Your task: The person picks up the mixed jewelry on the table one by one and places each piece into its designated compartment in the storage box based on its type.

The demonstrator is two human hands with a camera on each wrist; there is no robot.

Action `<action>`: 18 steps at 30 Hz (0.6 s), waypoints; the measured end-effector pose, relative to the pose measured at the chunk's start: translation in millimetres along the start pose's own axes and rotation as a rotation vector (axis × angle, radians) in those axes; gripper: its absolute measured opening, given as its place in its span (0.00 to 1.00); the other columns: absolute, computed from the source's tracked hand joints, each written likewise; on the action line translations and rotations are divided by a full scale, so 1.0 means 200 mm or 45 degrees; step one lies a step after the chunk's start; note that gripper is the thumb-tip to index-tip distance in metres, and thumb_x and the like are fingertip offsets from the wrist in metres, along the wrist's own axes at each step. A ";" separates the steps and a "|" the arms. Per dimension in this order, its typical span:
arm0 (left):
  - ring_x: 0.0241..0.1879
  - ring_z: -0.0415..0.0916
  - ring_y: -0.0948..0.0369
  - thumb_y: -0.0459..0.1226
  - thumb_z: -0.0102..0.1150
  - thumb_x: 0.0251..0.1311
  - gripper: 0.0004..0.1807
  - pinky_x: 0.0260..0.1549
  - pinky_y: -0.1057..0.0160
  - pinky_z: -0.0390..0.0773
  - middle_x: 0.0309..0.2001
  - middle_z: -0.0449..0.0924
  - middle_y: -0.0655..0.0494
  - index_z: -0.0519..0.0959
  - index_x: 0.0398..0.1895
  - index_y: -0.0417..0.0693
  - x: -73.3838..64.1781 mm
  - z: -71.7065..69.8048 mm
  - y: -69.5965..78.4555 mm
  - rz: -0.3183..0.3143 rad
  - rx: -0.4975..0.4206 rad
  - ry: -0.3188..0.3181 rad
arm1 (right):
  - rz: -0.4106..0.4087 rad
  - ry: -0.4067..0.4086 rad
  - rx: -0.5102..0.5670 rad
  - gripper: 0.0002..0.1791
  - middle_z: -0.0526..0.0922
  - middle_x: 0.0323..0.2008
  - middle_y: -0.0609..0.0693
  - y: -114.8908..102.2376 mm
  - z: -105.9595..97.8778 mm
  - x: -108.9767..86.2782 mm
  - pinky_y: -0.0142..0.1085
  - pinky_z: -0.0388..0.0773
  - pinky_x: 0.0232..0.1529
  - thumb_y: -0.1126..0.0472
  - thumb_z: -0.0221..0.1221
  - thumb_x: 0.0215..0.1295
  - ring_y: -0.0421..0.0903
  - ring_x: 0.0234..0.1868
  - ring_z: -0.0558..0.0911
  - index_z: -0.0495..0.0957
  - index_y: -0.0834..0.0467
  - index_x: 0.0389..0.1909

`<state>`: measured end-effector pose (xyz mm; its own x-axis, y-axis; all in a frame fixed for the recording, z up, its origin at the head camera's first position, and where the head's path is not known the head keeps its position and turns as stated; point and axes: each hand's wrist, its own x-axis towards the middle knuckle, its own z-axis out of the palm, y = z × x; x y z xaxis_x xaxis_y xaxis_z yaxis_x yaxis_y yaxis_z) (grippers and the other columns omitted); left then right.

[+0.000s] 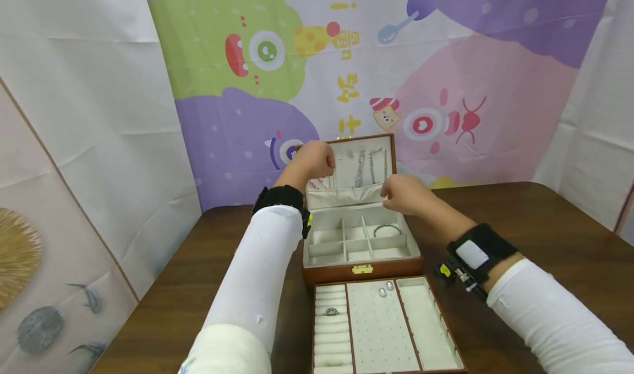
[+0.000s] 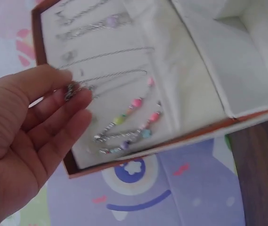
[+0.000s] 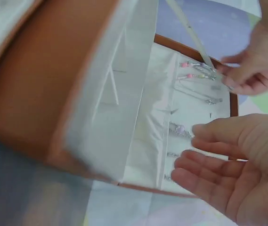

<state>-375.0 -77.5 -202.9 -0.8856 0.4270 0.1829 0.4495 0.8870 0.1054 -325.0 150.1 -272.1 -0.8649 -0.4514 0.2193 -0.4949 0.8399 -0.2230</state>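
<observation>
An upright lid (image 1: 367, 159) of a brown jewelry box (image 1: 327, 273) has chains hanging inside it over a gathered cream pocket (image 1: 342, 198). At the lid's left side my left hand (image 1: 315, 159) pinches the end of a thin silver necklace (image 2: 110, 75) between thumb and fingers. Beside it hangs a bracelet with colorful beads (image 2: 137, 102). In front of the lid's right part is my right hand (image 1: 408, 195), its thumb and fingers apart with nothing seen between them. A silver bracelet with a lilac charm (image 3: 181, 129) hangs close to its thumb.
A silver bangle (image 1: 388, 229) lies in a right compartment of the box. In front sits a tray with ring rolls (image 1: 331, 335), holding a ring (image 1: 332, 311), and a perforated panel (image 1: 381, 330) bearing pearl earrings (image 1: 382, 292). A patterned cloth (image 1: 356, 60) hangs behind the wooden table (image 1: 495, 220).
</observation>
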 end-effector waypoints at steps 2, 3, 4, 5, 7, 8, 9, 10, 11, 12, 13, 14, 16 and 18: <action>0.31 0.71 0.61 0.30 0.58 0.59 0.07 0.31 0.63 0.71 0.31 0.80 0.57 0.83 0.28 0.49 0.02 -0.01 0.02 -0.015 0.021 0.071 | -0.039 0.044 -0.025 0.12 0.85 0.37 0.57 -0.02 0.00 0.06 0.46 0.80 0.42 0.65 0.63 0.60 0.54 0.40 0.82 0.84 0.67 0.43; 0.29 0.68 0.61 0.30 0.56 0.59 0.08 0.29 0.63 0.68 0.29 0.77 0.57 0.81 0.25 0.49 0.03 -0.01 0.03 -0.027 0.028 0.089 | -0.040 0.054 -0.023 0.12 0.85 0.37 0.57 -0.03 0.01 0.08 0.46 0.80 0.43 0.65 0.63 0.61 0.54 0.41 0.82 0.84 0.66 0.43; 0.28 0.65 0.61 0.29 0.55 0.60 0.10 0.28 0.64 0.65 0.26 0.74 0.58 0.78 0.22 0.50 0.04 0.00 0.04 -0.036 0.042 0.109 | -0.040 0.063 -0.017 0.11 0.84 0.37 0.57 -0.04 0.02 0.11 0.46 0.79 0.43 0.65 0.62 0.61 0.54 0.41 0.82 0.84 0.66 0.43; 0.26 0.63 0.62 0.30 0.55 0.61 0.12 0.27 0.64 0.63 0.24 0.71 0.60 0.76 0.20 0.52 0.06 0.01 0.05 -0.048 0.064 0.131 | -0.038 0.071 -0.011 0.11 0.84 0.38 0.57 -0.05 0.02 0.13 0.46 0.79 0.43 0.65 0.62 0.61 0.54 0.41 0.82 0.83 0.67 0.43; 0.23 0.55 0.62 0.29 0.52 0.61 0.16 0.24 0.65 0.57 0.21 0.61 0.59 0.68 0.16 0.52 0.09 0.04 0.06 -0.068 0.097 0.139 | -0.019 0.078 -0.002 0.12 0.84 0.40 0.59 -0.06 0.03 0.17 0.46 0.79 0.45 0.66 0.61 0.62 0.55 0.43 0.82 0.83 0.67 0.45; 0.23 0.52 0.62 0.29 0.51 0.61 0.17 0.23 0.65 0.55 0.20 0.57 0.59 0.65 0.15 0.52 0.11 0.05 0.07 -0.075 0.112 0.131 | -0.007 0.082 -0.006 0.13 0.84 0.42 0.59 -0.06 0.04 0.19 0.47 0.78 0.47 0.66 0.60 0.62 0.56 0.45 0.81 0.82 0.67 0.46; 0.22 0.52 0.62 0.29 0.51 0.62 0.18 0.22 0.65 0.56 0.20 0.57 0.59 0.65 0.15 0.52 0.12 0.07 0.07 -0.082 0.126 0.133 | 0.003 0.087 -0.013 0.13 0.83 0.44 0.60 -0.06 0.04 0.21 0.47 0.78 0.48 0.66 0.60 0.63 0.57 0.47 0.81 0.81 0.68 0.47; 0.21 0.54 0.63 0.30 0.51 0.63 0.18 0.21 0.66 0.58 0.20 0.60 0.61 0.67 0.15 0.53 0.14 0.10 0.07 -0.088 0.139 0.138 | 0.019 0.091 -0.016 0.14 0.83 0.46 0.61 -0.05 0.05 0.23 0.48 0.77 0.50 0.67 0.59 0.64 0.58 0.48 0.80 0.81 0.68 0.48; 0.21 0.57 0.64 0.31 0.52 0.64 0.17 0.20 0.66 0.60 0.21 0.63 0.62 0.70 0.16 0.54 0.15 0.12 0.08 -0.095 0.147 0.134 | 0.032 0.094 -0.031 0.14 0.82 0.47 0.61 -0.05 0.05 0.25 0.48 0.77 0.51 0.67 0.59 0.64 0.58 0.50 0.80 0.80 0.68 0.49; 0.21 0.59 0.64 0.31 0.52 0.64 0.16 0.20 0.66 0.62 0.22 0.66 0.61 0.73 0.17 0.54 0.16 0.13 0.08 -0.096 0.156 0.130 | 0.043 0.098 -0.045 0.14 0.82 0.48 0.61 -0.04 0.06 0.27 0.48 0.76 0.53 0.67 0.59 0.65 0.58 0.51 0.79 0.80 0.68 0.50; 0.22 0.63 0.65 0.33 0.53 0.65 0.15 0.21 0.66 0.65 0.24 0.71 0.63 0.76 0.19 0.55 0.16 0.15 0.09 -0.094 0.172 0.139 | 0.046 0.098 -0.063 0.14 0.82 0.49 0.61 -0.04 0.07 0.28 0.48 0.76 0.54 0.68 0.59 0.65 0.58 0.52 0.79 0.80 0.68 0.51; 0.23 0.65 0.65 0.34 0.54 0.66 0.14 0.22 0.66 0.67 0.25 0.73 0.63 0.78 0.21 0.55 0.17 0.17 0.09 -0.090 0.192 0.149 | 0.045 0.091 -0.080 0.14 0.82 0.50 0.61 -0.03 0.08 0.30 0.48 0.75 0.54 0.68 0.58 0.65 0.58 0.53 0.79 0.80 0.68 0.51; 0.23 0.65 0.65 0.34 0.54 0.66 0.14 0.22 0.66 0.67 0.24 0.74 0.63 0.79 0.21 0.55 0.17 0.20 0.10 -0.083 0.217 0.182 | 0.029 0.067 -0.097 0.14 0.82 0.50 0.60 -0.02 0.10 0.32 0.47 0.75 0.55 0.69 0.58 0.66 0.58 0.53 0.79 0.81 0.66 0.50; 0.21 0.60 0.64 0.34 0.54 0.65 0.16 0.22 0.66 0.63 0.20 0.69 0.63 0.75 0.17 0.54 0.17 0.22 0.11 -0.068 0.214 0.237 | 0.002 0.047 -0.119 0.11 0.83 0.47 0.59 -0.02 0.13 0.33 0.46 0.77 0.52 0.69 0.58 0.66 0.57 0.51 0.80 0.83 0.65 0.47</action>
<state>-400.8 -36.6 -238.0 -0.8637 0.3529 0.3599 0.3631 0.9308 -0.0412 -382.6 109.4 -282.3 -0.8614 -0.4400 0.2540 -0.4818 0.8659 -0.1341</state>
